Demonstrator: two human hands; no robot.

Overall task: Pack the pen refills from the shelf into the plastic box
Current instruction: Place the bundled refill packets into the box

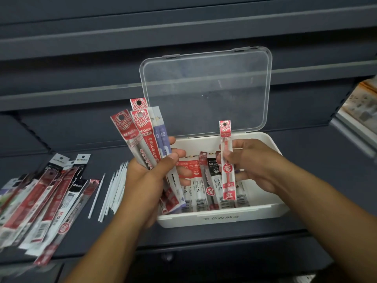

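In the head view the left hand grips a fan of packaged refills, fingers and thumb wrapped round their lower halves so the hanging tabs stand up and spread, which looks like a way to keep the stock ready for picking off one at a time. The right hand pinches a single red refill packet near its middle, upright, just beside that fan and above the white plastic box; I judge it is meant to be laid down with the rest. Under both hands the box sits with its clear lid hinged back and standing beyond the fingers, and a row of packed refills lies side by side on its floor. Out past the left hand a loose pile of packets and some bare white refills lie on the dark grey shelf, so the packing seems partway through. More grey shelves rise beyond the hands, and blurred stacked goods sit well off to the right hand's side
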